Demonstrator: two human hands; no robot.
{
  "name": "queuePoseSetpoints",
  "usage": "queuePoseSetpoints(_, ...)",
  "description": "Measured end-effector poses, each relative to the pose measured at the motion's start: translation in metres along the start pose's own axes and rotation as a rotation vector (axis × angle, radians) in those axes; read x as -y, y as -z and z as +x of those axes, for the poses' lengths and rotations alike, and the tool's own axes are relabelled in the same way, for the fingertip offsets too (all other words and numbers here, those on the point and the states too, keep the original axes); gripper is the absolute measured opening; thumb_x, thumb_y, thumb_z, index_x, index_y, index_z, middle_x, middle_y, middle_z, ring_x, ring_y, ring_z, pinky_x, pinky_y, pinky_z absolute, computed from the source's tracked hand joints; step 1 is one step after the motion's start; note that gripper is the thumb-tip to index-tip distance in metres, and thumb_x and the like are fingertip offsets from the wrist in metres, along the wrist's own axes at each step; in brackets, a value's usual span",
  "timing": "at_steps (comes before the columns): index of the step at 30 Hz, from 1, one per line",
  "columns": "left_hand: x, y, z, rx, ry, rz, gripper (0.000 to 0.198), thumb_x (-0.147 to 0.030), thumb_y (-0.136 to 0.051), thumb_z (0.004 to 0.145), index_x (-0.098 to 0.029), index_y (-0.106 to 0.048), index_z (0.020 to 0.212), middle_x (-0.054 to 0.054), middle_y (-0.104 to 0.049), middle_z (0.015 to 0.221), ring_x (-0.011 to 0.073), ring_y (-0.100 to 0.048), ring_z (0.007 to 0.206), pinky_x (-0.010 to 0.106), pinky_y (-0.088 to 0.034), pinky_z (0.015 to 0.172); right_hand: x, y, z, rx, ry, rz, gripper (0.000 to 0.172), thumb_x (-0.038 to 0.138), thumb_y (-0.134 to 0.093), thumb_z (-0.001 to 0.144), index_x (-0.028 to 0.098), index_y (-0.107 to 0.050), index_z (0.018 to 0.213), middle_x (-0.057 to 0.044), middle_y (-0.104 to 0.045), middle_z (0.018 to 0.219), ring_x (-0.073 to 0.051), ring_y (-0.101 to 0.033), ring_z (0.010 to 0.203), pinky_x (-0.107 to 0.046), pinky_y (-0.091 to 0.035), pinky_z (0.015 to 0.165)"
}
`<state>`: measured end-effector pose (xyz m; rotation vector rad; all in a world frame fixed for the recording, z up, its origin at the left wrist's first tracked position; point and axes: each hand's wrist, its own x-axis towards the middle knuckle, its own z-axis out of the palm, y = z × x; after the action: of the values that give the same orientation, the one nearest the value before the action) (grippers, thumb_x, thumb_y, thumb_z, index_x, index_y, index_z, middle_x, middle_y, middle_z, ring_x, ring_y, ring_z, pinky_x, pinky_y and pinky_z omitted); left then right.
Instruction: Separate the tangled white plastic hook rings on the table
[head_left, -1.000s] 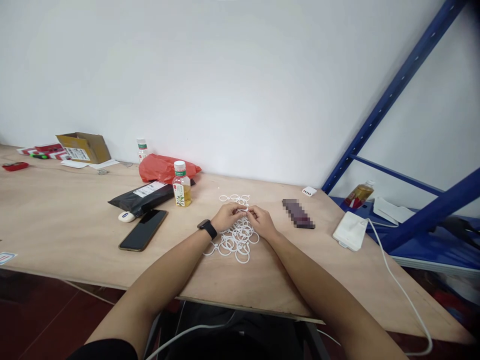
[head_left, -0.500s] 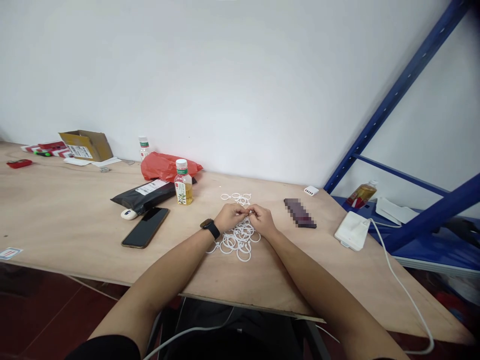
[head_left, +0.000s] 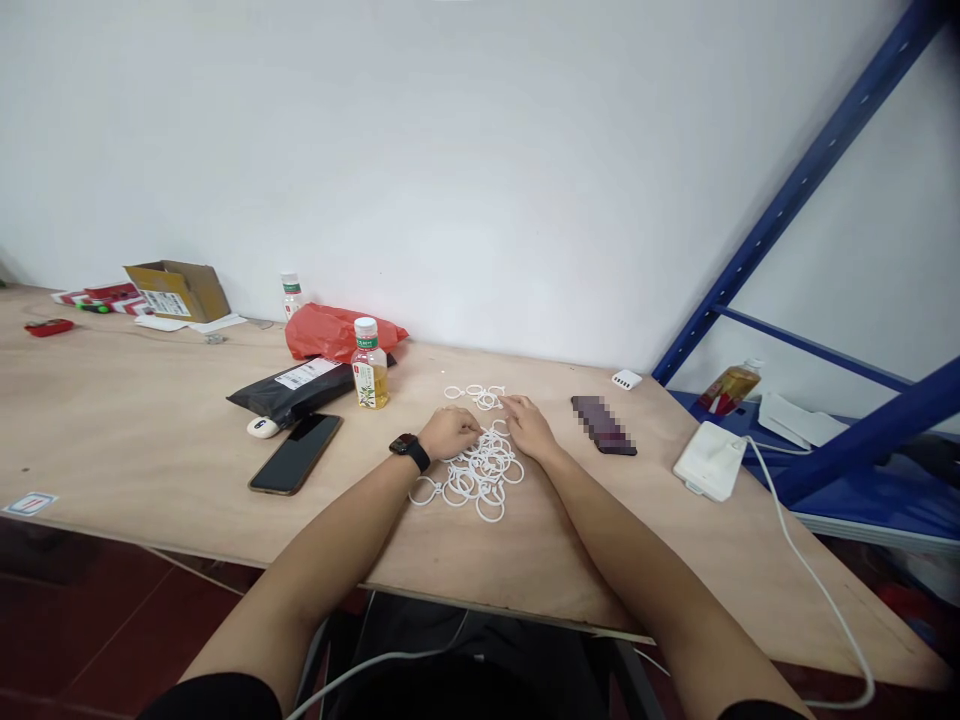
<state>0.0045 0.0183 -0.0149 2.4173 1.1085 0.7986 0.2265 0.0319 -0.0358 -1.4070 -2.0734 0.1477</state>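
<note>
A pile of white rings with small eyelets, like curtain rings (head_left: 489,465), lies on the wooden table in front of me. Just beyond it is a smaller group of the same rings (head_left: 475,391). My left hand (head_left: 448,434), with a black watch on the wrist, is at the left edge of the pile. Its fingers are curled together at the rings, and what is between the fingertips is hidden. My right hand (head_left: 529,425) rests at the right, fingers stretched toward the smaller group, its fingertips close to the nearest rings there.
Left of the hands are a drink bottle (head_left: 370,370), a phone (head_left: 296,455), a black parcel (head_left: 292,388) and a red bag (head_left: 330,333). To the right lie a dark, pixelated flat object (head_left: 602,425), a white box with a cable (head_left: 709,460) and a blue rack (head_left: 795,190).
My hands, fingertips together over the pile before, have parted. The left moved slightly down and left; the right now reaches toward the smaller group with straighter fingers.
</note>
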Motion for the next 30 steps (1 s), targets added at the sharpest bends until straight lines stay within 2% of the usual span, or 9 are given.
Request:
queuePoseSetpoints(3, -0.0018, -0.0024, -0.0005, 0.010, -0.002, 0.009, 0.020, -0.026, -0.057, 0.081, -0.020, -0.075, 0.086, 0.002, -0.074, 0.093, 0.0164, -0.063, 0.088, 0.027, -0.046, 0.088, -0.0004, -0.0024, 0.0000, 0.123, -0.029, -0.177, 0.040, 0.022, -0.047, 0.089, 0.025, -0.061, 0.126, -0.009, -0.056, 0.129, -0.024, -0.051, 0.114, -0.038, -0.038, 0.098)
queuePoseSetpoints(5, -0.0024, -0.0045, -0.0007, 0.015, 0.000, -0.001, 0.022, -0.029, -0.057, 0.082, -0.019, -0.075, 0.089, 0.003, -0.073, 0.091, 0.0163, -0.063, 0.084, 0.026, -0.047, 0.082, 0.0009, -0.0027, -0.0017, 0.149, -0.032, -0.220, 0.034, 0.023, -0.048, 0.090, 0.025, -0.065, 0.119, -0.007, -0.059, 0.125, -0.024, -0.052, 0.109, -0.036, -0.038, 0.095)
queuePoseSetpoints(9, -0.0024, -0.0059, -0.0013, 0.026, -0.019, -0.024, 0.022, -0.030, -0.057, 0.082, -0.018, -0.075, 0.089, 0.004, -0.073, 0.088, 0.0160, -0.062, 0.079, 0.026, -0.047, 0.076, 0.0017, -0.0015, -0.0027, 0.075, -0.033, -0.200, 0.032, 0.019, -0.049, 0.089, 0.021, -0.065, 0.117, -0.009, -0.065, 0.114, -0.022, -0.054, 0.104, -0.033, -0.038, 0.092)
queuePoseSetpoints(13, -0.0041, -0.0059, -0.0017, 0.019, -0.026, -0.041, 0.022, -0.030, -0.058, 0.083, -0.017, -0.074, 0.088, 0.005, -0.073, 0.087, 0.0161, -0.062, 0.077, 0.026, -0.046, 0.074, 0.0020, -0.0023, -0.0014, 0.060, -0.044, -0.218, 0.036, 0.026, -0.053, 0.089, 0.027, -0.061, 0.124, -0.009, -0.063, 0.122, -0.026, -0.053, 0.104, -0.037, -0.037, 0.088)
queuePoseSetpoints(16, -0.0055, -0.0060, -0.0015, 0.021, -0.051, -0.041, 0.021, -0.031, -0.059, 0.083, -0.017, -0.074, 0.087, 0.005, -0.073, 0.086, 0.0161, -0.062, 0.077, 0.026, -0.046, 0.075, 0.0021, -0.0031, -0.0020, 0.062, -0.047, -0.205, 0.028, 0.029, -0.053, 0.089, 0.027, -0.066, 0.114, -0.007, -0.066, 0.117, -0.026, -0.053, 0.102, -0.038, -0.036, 0.087)
queuePoseSetpoints(20, -0.0056, -0.0056, -0.0016, 0.024, -0.053, -0.036, 0.020, -0.030, -0.059, 0.083, -0.017, -0.074, 0.087, 0.005, -0.073, 0.086, 0.0168, -0.062, 0.078, 0.026, -0.046, 0.074, 0.0004, -0.0014, -0.0035, -0.019, -0.065, -0.204, 0.017, 0.026, -0.055, 0.087, 0.022, -0.070, 0.096, -0.007, -0.070, 0.100, -0.024, -0.054, 0.098, -0.035, -0.036, 0.086)
queuePoseSetpoints(25, -0.0054, -0.0050, -0.0021, 0.043, -0.040, -0.020, 0.021, -0.030, -0.058, 0.084, -0.017, -0.074, 0.089, 0.005, -0.073, 0.088, 0.0165, -0.063, 0.079, 0.026, -0.046, 0.074, -0.0015, 0.0003, -0.0036, -0.011, -0.129, -0.223, 0.020, 0.030, -0.058, 0.086, 0.022, -0.070, 0.101, -0.009, -0.067, 0.104, -0.025, -0.054, 0.100, -0.036, -0.036, 0.087)
queuePoseSetpoints(28, -0.0060, -0.0052, -0.0019, 0.028, -0.030, -0.010, 0.022, -0.030, -0.057, 0.085, -0.018, -0.074, 0.088, 0.004, -0.072, 0.085, 0.0157, -0.062, 0.077, 0.025, -0.046, 0.073, -0.0030, -0.0003, -0.0034, 0.015, -0.149, -0.236, 0.017, 0.030, -0.057, 0.087, 0.023, -0.071, 0.091, -0.010, -0.067, 0.100, -0.025, -0.054, 0.099, -0.037, -0.036, 0.086)
queuePoseSetpoints(30, -0.0057, -0.0058, -0.0016, 0.016, -0.009, -0.009, 0.023, -0.031, -0.056, 0.085, -0.018, -0.074, 0.088, 0.004, -0.072, 0.084, 0.0153, -0.062, 0.074, 0.025, -0.046, 0.072, -0.0036, -0.0001, -0.0032, -0.012, -0.141, -0.214, 0.015, 0.028, -0.057, 0.087, 0.022, -0.071, 0.087, -0.009, -0.068, 0.097, -0.025, -0.055, 0.097, -0.036, -0.037, 0.085)
